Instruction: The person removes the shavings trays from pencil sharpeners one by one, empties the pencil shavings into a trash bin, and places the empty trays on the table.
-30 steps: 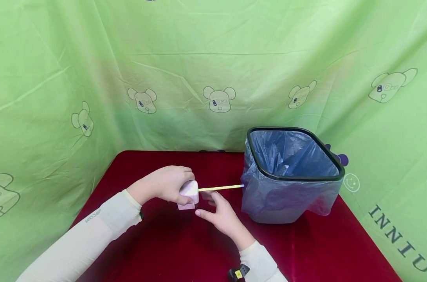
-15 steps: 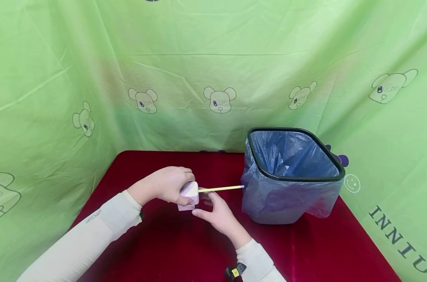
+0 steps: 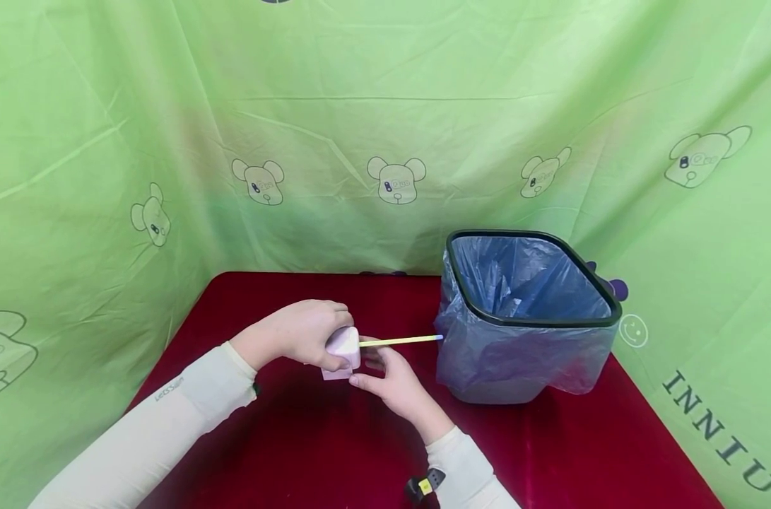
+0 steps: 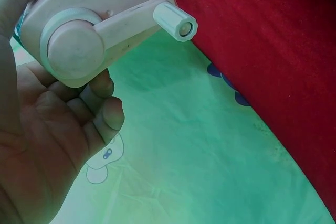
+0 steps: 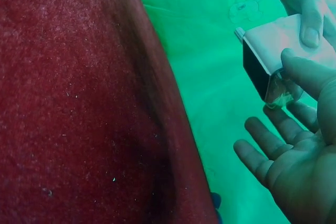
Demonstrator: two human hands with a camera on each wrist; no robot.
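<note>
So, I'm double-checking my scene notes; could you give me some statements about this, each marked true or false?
1. The left hand holds a pale pink box with a crank. True.
2. The black-rimmed grey bin stands on the red velvety cloth. True.
3. The slim yellow pencil points away from the bin. False: its blue end points toward it.
4. The right hand is inside the bin. False: it is close to the box.
5. No bag lines the bin. False: a translucent blue plastic bag does.
</note>
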